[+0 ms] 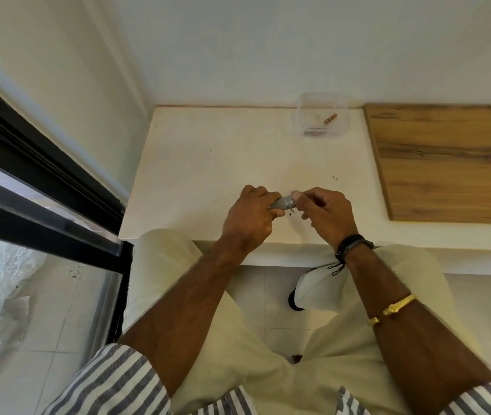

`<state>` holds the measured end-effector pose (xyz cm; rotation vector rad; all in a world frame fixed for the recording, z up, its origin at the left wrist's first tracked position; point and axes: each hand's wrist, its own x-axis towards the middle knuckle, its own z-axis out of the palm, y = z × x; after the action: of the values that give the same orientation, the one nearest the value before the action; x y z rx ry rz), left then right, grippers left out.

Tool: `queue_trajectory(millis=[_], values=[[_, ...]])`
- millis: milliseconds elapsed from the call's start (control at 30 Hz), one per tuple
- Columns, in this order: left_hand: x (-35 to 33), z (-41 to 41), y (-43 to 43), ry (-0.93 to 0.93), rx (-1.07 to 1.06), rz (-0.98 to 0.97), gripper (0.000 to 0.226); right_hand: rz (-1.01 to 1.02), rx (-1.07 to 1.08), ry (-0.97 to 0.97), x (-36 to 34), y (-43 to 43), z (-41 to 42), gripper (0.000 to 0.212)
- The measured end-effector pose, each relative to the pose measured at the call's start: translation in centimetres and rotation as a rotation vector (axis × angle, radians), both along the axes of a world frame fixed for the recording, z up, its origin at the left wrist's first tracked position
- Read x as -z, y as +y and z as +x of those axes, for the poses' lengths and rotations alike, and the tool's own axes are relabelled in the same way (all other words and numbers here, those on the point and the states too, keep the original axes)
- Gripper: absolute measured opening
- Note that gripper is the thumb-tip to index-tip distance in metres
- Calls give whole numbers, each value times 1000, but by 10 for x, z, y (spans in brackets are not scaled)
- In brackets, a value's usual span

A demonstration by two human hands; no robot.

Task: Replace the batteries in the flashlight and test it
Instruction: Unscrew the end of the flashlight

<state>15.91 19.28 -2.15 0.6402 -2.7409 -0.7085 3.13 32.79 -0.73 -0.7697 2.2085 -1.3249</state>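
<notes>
A small grey flashlight (283, 202) lies sideways just above the white table (196, 175), near its front edge. My left hand (250, 214) is wrapped around its body, which is mostly hidden in my fist. My right hand (325, 212) pinches the flashlight's right end between thumb and fingers. Whether that end is a loose cap or still attached, I cannot tell. A clear plastic box (322, 115) at the back of the table holds a copper-coloured battery (330, 118).
A wooden board (448, 163) covers the table's right part. A white wall stands behind the table, and a dark-framed glass door (43, 190) runs along the left. Small dark specks dot the tabletop near my hands. My knees sit under the table's front edge.
</notes>
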Motion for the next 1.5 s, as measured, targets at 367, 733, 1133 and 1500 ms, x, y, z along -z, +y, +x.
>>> queue_trajectory(millis=[367,733,1133,1500], values=[[0,-1,-1,-11,2,0,30,-144,-104,-62,-6,4,-3,35],[2,-1,0,8,20,26,28,-87,-95,42,-3,3,-2,18],[3,-3,0,-11,30,24,28,7,-12,46,-2,3,0,22],[0,-2,0,-10,33,32,30,-74,-137,28,-4,6,-4,38]])
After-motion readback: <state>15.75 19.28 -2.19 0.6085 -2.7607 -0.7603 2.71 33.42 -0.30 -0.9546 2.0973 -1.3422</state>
